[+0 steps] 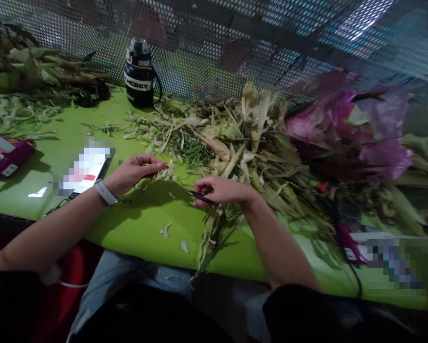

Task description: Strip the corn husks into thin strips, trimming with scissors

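My left hand [140, 171], with a pale watch band [105, 192] at the wrist, is closed in a pinch on a small bunch of pale husk strips [166, 172]. It hangs just above the green tabletop [138, 233]. To its right, my right hand [221, 189] is closed around slim black tweezers [204, 197]. Their thin tip points left toward the bunch, a little apart from it. Below the hands lie small cut husk scraps [166, 230]. Dry twisted husks [211, 238] hang over the table's front edge under my right wrist.
A heap of dry corn husks [231, 138] lies behind my hands, with a pink plastic bag [349, 128] at right. A black bottle [139, 78] stands at the back. A lit phone [87, 169] and a purple device [15, 155] are at left. Perforated metal sheeting [206, 52] rises behind.
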Demonstrator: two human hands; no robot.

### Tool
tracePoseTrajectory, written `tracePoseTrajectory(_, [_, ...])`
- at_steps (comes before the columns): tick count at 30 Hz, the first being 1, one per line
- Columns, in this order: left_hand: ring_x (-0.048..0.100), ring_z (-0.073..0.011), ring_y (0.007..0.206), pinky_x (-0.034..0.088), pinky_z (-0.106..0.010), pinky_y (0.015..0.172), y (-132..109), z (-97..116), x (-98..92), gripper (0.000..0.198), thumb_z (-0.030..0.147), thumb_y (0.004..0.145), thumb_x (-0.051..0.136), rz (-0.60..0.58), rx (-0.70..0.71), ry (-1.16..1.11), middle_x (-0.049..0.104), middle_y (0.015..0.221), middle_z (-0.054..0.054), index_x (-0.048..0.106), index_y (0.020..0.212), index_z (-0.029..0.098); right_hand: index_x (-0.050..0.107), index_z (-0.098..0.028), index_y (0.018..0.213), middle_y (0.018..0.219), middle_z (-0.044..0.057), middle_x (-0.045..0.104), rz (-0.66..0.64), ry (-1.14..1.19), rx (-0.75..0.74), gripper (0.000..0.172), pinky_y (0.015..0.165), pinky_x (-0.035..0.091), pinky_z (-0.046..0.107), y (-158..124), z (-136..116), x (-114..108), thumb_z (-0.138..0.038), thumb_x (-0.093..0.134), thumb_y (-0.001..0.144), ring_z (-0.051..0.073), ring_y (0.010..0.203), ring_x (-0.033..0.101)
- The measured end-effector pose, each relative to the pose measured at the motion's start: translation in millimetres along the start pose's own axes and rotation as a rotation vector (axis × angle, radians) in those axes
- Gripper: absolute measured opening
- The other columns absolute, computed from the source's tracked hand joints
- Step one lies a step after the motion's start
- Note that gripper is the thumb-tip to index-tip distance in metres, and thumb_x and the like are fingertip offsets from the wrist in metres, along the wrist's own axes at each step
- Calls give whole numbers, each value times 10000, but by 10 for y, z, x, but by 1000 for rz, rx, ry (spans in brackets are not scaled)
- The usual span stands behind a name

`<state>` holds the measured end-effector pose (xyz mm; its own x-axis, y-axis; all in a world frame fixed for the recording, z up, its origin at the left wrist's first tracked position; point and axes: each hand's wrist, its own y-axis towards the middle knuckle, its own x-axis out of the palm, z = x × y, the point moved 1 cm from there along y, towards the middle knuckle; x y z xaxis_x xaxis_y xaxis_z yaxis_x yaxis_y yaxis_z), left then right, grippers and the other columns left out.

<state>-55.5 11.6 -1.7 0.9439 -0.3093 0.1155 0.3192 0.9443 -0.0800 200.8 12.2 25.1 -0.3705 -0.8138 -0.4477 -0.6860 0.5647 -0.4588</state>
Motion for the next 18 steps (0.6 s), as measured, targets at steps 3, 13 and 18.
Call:
tracePoseTrajectory(3, [482, -51, 545, 379, -195, 521, -1, -28, 17, 262, 384, 713, 808, 26, -4, -19, 602, 648, 0, 712, 732, 141, 556, -169, 737, 614, -35, 516, 26, 0, -3, 385, 498, 287, 230, 34, 5, 34, -488, 767, 692, 78, 540, 420])
tracePoseTrajectory(13, [618, -122, 787, 460, -250, 796, -14, -43, 46, 250, 414, 711, 806, 89, -6, -9, 724, 822, -32, 732, 737, 177, 544, -165, 749, 618, -40, 497, 34, 1, 12, 408, 502, 280, 225, 41, 35, 34, -507, 761, 694, 78, 553, 410])
tracePoseTrajectory(18, [623, -129, 772, 453, -267, 795, -21, -20, 64, 249, 412, 691, 814, 62, -28, 0, 724, 777, -28, 733, 708, 178, 551, -162, 754, 611, -38, 503, 18, -3, 10, 424, 492, 277, 221, 49, 48, 40, -524, 760, 685, 76, 541, 403])
